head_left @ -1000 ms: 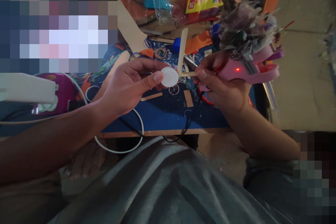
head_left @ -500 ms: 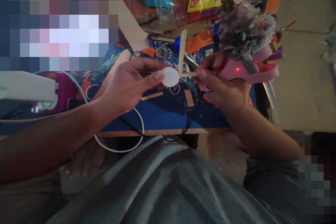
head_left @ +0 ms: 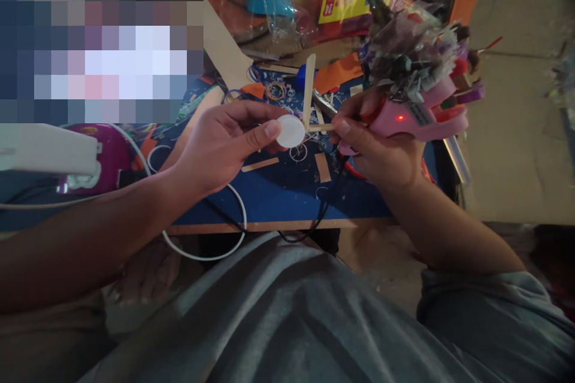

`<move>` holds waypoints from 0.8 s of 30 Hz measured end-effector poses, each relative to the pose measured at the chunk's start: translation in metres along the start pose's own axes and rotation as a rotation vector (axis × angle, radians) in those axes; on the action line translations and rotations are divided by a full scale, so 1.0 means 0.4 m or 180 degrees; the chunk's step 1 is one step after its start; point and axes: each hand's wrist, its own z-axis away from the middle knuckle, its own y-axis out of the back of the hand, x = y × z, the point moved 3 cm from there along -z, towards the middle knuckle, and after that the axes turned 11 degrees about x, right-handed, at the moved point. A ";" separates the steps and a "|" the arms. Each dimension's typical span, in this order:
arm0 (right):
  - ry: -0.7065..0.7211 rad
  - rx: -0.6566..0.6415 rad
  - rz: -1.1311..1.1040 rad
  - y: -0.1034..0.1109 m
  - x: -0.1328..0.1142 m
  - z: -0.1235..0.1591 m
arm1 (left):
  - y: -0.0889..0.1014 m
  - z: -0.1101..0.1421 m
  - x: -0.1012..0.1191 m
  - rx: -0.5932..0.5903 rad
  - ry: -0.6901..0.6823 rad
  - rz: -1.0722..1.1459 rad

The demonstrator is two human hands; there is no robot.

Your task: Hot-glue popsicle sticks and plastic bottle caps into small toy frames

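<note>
The left hand pinches a flat, round white disc between thumb and fingers, the thumb pressed on its near face and the other fingertips mostly hidden behind it. The right hand, facing it, pinches the end of a short, pale wooden stick that lies roughly level and points toward the disc. At its far end a longer, pale wooden strip stands nearly upright, the two forming an L whose corner is at the right rim of the disc; whether it touches the disc or only overlaps it in the view cannot be told. A pink plastic tool with a glowing red light also sits at the right hand, though how the fingers grip it is hidden. Just above it is a ruffled clump of greyish, translucent plastic. Disc and sticks are held above a blue tabletop, on which lie a thin, flat wooden stick and a small, tan rectangular piece. Farther back are a round blue plastic cap, a flat orange strip and a yellow-and-red plastic packet. A looped white cable hangs over the table's near edge, below the left hand.
</note>
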 end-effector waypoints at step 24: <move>-0.0206 0.0037 0.0104 -0.002 -0.013 0.000 | -0.001 0.001 0.003 0.0035 0.0037 0.0057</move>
